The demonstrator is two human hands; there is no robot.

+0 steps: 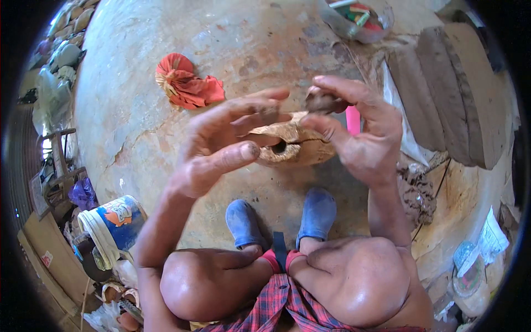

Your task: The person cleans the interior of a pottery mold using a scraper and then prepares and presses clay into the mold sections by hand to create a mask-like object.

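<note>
Raised above the floor, my left hand (221, 141) has its fingers spread, with nothing in them. Its fingertips and thumb are smeared with brown. My right hand (368, 130) grips a small dark brown lump of clay (323, 103) between the thumb and curled fingers. Below and between both hands sits a tan, rounded mold-like block (296, 154), with a round hole in its near side and a seam running across it. My fingers hide part of its top. Beside the right palm a bright pink piece (353, 119) shows; its kind is unclear.
A knotted red cloth (185, 83) lies on the floor ahead. Brown clay-like slabs (442, 94) rest at the right, with clay scraps (417, 196) nearer. A blue-and-white bucket (119, 221) stands left, by a purple bag (83, 193). A clear bag (362, 22) sits far right.
</note>
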